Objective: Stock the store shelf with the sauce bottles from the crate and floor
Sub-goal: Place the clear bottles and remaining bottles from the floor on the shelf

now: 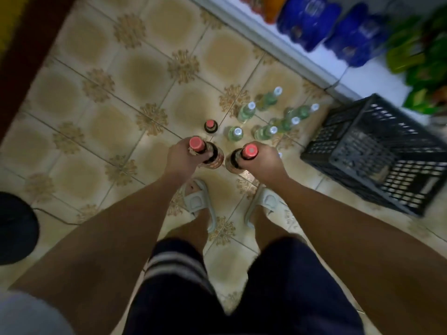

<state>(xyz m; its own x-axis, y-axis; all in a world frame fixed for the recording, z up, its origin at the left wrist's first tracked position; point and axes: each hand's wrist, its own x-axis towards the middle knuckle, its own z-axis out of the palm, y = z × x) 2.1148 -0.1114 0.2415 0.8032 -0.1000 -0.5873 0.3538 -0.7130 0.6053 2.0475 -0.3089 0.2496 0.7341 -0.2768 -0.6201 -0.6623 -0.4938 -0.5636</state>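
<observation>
My left hand grips the neck of a dark sauce bottle with a red cap. My right hand grips a second dark red-capped sauce bottle. Both bottles hang upright above the tiled floor in front of my feet. A third dark red-capped bottle stands on the floor just beyond them. Several clear greenish bottles with white caps stand on the floor to its right. The black plastic crate lies on the floor at the right, beside the shelf.
The white bottom shelf runs along the upper right, holding packs of blue bottles and green packets. A dark round object sits at the left edge. A dark wall edge borders the tiled floor at upper left.
</observation>
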